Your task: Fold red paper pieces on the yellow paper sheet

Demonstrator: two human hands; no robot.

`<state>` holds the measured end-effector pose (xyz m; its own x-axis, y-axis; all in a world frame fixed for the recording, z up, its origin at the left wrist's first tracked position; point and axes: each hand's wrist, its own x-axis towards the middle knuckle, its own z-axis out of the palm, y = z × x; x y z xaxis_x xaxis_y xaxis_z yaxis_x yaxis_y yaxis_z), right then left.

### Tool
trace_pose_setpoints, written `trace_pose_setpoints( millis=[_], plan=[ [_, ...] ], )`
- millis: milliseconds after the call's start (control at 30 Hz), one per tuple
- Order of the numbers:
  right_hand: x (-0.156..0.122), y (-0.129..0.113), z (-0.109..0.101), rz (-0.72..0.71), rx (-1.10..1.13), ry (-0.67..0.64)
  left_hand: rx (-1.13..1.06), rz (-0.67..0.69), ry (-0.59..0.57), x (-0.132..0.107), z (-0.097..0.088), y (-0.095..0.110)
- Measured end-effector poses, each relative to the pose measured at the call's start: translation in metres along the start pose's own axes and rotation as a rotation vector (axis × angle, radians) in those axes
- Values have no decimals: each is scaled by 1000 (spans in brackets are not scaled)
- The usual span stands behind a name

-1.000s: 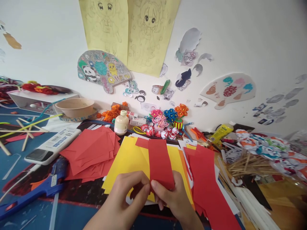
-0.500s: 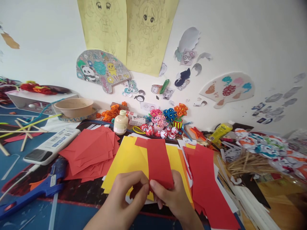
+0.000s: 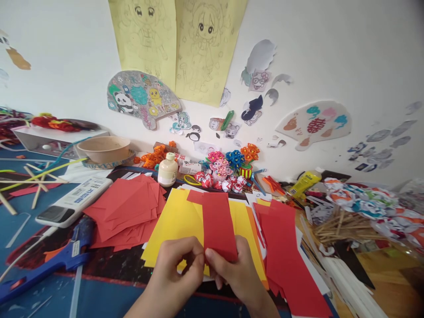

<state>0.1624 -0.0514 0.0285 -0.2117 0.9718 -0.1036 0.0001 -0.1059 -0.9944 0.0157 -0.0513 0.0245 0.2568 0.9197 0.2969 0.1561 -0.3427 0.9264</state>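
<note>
A red paper strip (image 3: 219,225) is upright before me, its lower end in my right hand (image 3: 243,276). The right thumb presses on the front near the bottom left corner, and the fingers are behind the paper. At that same corner is my left hand (image 3: 179,269), with thumb and forefinger pinched together; whatever is between the fingertips is hidden. Behind the strip lies a stack of yellow paper sheets (image 3: 175,212), with a smaller red paper piece (image 3: 194,197) across its top edge.
Left of the stack are a pile of red paper squares (image 3: 129,207), a blue glue gun (image 3: 62,260) and a white power strip (image 3: 74,201). Long red paper strips (image 3: 281,247) lie at right. A cream bottle (image 3: 167,170) and paper flowers (image 3: 218,163) stand near the wall.
The view has shifted very slightly. Both hands and the red strip hold nearly the same pose, with the strip's lower end a touch further left.
</note>
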Motion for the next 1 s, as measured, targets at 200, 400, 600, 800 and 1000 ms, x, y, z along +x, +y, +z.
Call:
trace_pose_setpoints(
  millis=[200,400,600,800,1000],
  plan=[
    [2,8,1,-57,91,-54,-215,16,-26,-1,2,5],
    [1,17,6,-48,160,-13,-203,63,-3,-2,2,4],
    [0,20,9,-52,177,0,-148,157,48,-3,2,4],
    [0,23,10,-71,195,64,-132,229,67,-5,4,6],
    [-1,22,9,-85,199,78,-69,201,59,-6,2,5]
  ],
)
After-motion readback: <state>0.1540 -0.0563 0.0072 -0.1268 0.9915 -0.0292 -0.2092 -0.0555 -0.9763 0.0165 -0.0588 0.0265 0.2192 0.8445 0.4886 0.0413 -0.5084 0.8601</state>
